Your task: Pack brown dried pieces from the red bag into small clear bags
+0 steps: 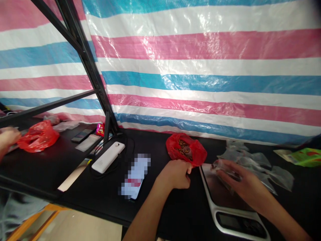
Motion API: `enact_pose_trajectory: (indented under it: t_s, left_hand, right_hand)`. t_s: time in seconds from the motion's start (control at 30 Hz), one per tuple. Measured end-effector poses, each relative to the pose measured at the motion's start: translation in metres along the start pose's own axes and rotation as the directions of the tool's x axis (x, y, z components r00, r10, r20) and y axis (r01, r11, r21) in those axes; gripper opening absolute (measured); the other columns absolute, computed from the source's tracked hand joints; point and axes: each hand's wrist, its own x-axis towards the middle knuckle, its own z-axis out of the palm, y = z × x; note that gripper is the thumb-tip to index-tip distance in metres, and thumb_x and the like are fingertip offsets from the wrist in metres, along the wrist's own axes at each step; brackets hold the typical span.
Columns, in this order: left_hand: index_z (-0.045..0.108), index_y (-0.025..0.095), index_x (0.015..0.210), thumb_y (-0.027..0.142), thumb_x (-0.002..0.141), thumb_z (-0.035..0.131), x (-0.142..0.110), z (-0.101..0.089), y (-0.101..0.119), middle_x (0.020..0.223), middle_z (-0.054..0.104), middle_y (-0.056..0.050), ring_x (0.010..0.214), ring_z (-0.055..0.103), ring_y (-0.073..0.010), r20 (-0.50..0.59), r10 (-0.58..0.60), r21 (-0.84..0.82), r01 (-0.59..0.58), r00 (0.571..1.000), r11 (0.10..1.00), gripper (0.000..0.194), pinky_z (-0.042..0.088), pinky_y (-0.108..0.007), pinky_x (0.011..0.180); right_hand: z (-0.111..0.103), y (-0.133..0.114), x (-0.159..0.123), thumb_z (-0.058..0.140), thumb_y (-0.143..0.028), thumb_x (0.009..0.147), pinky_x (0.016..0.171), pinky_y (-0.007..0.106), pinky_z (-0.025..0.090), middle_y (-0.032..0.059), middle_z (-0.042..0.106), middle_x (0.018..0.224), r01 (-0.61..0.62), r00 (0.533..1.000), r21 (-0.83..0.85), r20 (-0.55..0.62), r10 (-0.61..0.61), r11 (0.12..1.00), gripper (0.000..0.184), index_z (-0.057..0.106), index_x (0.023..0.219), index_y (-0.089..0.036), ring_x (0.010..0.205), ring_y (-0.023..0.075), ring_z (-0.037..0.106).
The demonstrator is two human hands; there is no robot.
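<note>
My left hand (175, 174) is curled shut on the black table (160, 201), its fingertips pinching the lower edge of a red plastic bag (198, 152) that holds small brown pieces. My right hand (238, 180) rests over the plate of a kitchen scale (215, 197), fingers closed on a small clear plastic pouch (223, 166) with something dark in it.
A pile of clear pouches (260, 164) lies right of the scale, a green packet (303, 156) beyond. A phone (135, 175) and white power bank (108, 156) lie left. Another person's hand (7, 137) is by a second red bag (38, 135). A black frame post (87, 63) rises.
</note>
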Motion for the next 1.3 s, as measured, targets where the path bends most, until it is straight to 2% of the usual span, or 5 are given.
enact_pose_trajectory:
  t_s: [0.23,0.57,0.93,1.17,1.3]
  left_hand:
    - [0.07,0.026,0.092,0.009,0.086,0.059,0.007,-0.009,-0.002,0.093,0.076,0.0,0.082,0.072,-0.0183,-0.27,0.013,-0.136,-0.051,0.963,0.989,0.021,0.054,-0.027,0.074]
    - [0.069,0.025,0.113,0.014,0.1,0.055,0.015,-0.004,-0.025,0.11,0.075,-0.005,0.104,0.07,-0.0219,-0.519,-0.043,-0.025,0.036,0.854,0.999,0.022,0.056,-0.037,0.097]
    - [0.069,0.023,0.09,0.008,0.096,0.051,0.014,0.002,-0.009,0.092,0.068,-0.004,0.089,0.066,-0.0176,-0.699,-0.026,-0.135,-0.097,0.715,0.986,0.024,0.055,-0.031,0.085]
    - [0.069,0.023,0.09,0.011,0.095,0.05,0.012,0.009,-0.006,0.092,0.067,-0.005,0.086,0.067,-0.0175,-0.653,0.012,-0.096,-0.099,0.757,0.99,0.023,0.056,-0.029,0.081]
    - [0.069,0.023,0.088,0.01,0.093,0.051,0.012,0.012,-0.004,0.087,0.067,-0.004,0.076,0.066,-0.0154,-0.613,0.053,-0.058,-0.111,0.788,0.992,0.022,0.054,-0.026,0.073]
  right_hand:
    - [-0.018,0.025,-0.01,0.066,-0.061,0.087,0.108,0.057,0.052,0.0081,0.078,0.117,-0.07,0.994,0.091,-0.075,0.077,0.993,0.05,0.07,0.125,-0.028,0.115,0.0362,0.071]
    - [-0.035,0.037,-0.036,0.063,-0.056,0.088,0.108,0.059,0.047,0.0123,0.074,0.115,-0.375,0.805,0.255,-0.387,0.449,0.891,0.025,0.069,0.1,-0.035,0.119,0.0442,0.067]
    - [-0.03,0.039,-0.038,0.061,-0.059,0.087,0.104,0.056,0.05,0.0074,0.074,0.107,-0.355,0.806,0.226,-0.417,0.42,0.907,0.038,0.071,0.106,-0.027,0.108,0.037,0.07]
    - [-0.027,0.036,-0.046,0.063,-0.058,0.089,0.101,0.049,0.05,0.0067,0.073,0.104,-0.273,0.842,0.236,-0.41,0.35,0.933,0.036,0.071,0.105,-0.026,0.101,0.0337,0.069]
    - [-0.024,0.024,-0.041,0.062,-0.052,0.094,0.099,0.051,0.048,0.0056,0.075,0.105,-0.048,0.96,0.084,-0.273,0.069,0.995,0.026,0.072,0.1,-0.029,0.104,0.0336,0.069]
